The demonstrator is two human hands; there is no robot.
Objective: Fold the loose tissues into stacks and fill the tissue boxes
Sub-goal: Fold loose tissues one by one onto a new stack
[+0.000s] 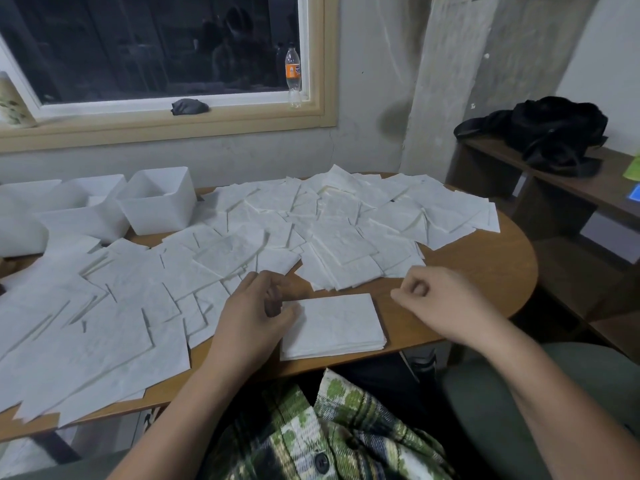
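A neat stack of folded white tissues [337,325] lies near the front edge of the wooden table [485,258]. My left hand [254,311] sits at the stack's left edge, thumb touching its corner, fingers curled. My right hand [436,296] hovers just right of the stack, fingers curled loosely, holding nothing. Loose white tissues [214,251] cover most of the table in overlapping sheets. White open tissue boxes [157,206] stand at the back left.
Another white box [83,216] stands left of the first, more at the far left. A plastic bottle [293,77] and a dark cloth [189,106] sit on the window sill. A black bag [547,133] lies on a shelf at right.
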